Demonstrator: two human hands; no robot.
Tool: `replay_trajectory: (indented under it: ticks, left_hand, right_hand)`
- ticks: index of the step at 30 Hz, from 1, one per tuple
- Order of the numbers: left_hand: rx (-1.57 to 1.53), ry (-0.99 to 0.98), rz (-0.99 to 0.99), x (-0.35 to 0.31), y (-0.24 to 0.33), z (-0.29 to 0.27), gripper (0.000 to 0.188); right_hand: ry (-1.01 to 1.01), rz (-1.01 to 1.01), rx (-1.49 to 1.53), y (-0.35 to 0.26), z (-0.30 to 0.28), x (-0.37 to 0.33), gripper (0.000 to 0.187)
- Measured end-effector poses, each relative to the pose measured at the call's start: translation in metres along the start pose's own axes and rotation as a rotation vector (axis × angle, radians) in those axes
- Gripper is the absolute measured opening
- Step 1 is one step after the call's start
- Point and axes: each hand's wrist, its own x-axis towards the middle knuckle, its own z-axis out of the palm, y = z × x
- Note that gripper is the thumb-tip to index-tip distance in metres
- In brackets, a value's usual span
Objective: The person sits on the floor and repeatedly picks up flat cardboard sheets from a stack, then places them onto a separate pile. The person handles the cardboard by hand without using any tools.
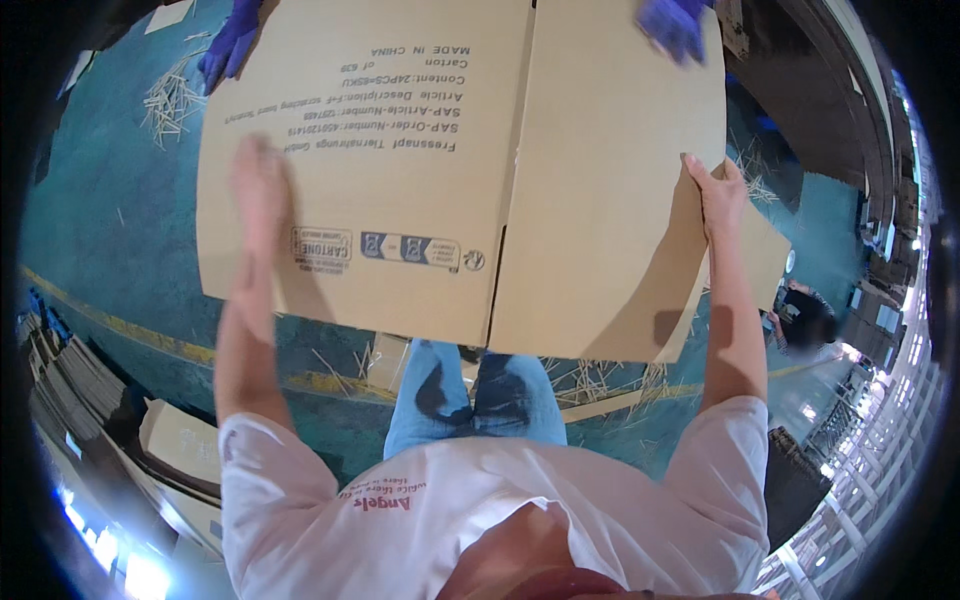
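A large flat brown cardboard carton sheet (pixel 600 230) with dark print lies before me, a slit running down its middle. My right hand (pixel 722 196) grips the sheet's right edge, thumb on top and the other fingers partly hidden at the rim. Over the sheet's left part is my left hand (pixel 262 190), smeared by motion, so its fingers are unclear. Another person's purple-gloved hands are at the far side: one glove (pixel 232 45) at the far left edge, the other glove (pixel 676 28) over the far right part.
Thin cardboard strips (pixel 172 100) litter the green floor (pixel 100 215), which has a yellow line (pixel 130 312). Cardboard stacks (pixel 85 385) stand at the left. Another cardboard piece (pixel 765 250) shows beyond the sheet's right edge. A person (pixel 805 318) is farther right.
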Motion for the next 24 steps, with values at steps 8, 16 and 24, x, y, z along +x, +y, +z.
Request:
replay_trajectory:
  ticks: [8,16,24]
  left_hand:
    - [-0.286,-0.330,0.488,-0.053,0.250,0.012,0.061]
    - [-0.323,-0.622,0.586,-0.165,0.218,-0.056,0.077]
    - [-0.241,-0.462,0.789,-0.195,0.200,-0.042,0.062]
  right_hand:
    - [-0.018,-0.038,-0.069,0.009,-0.006,0.001,0.049]
    - [0.276,-0.189,-0.594,-0.002,0.010,-0.031,0.067]
    - [0.145,-0.383,-0.975,0.006,0.050,-0.062,0.064]
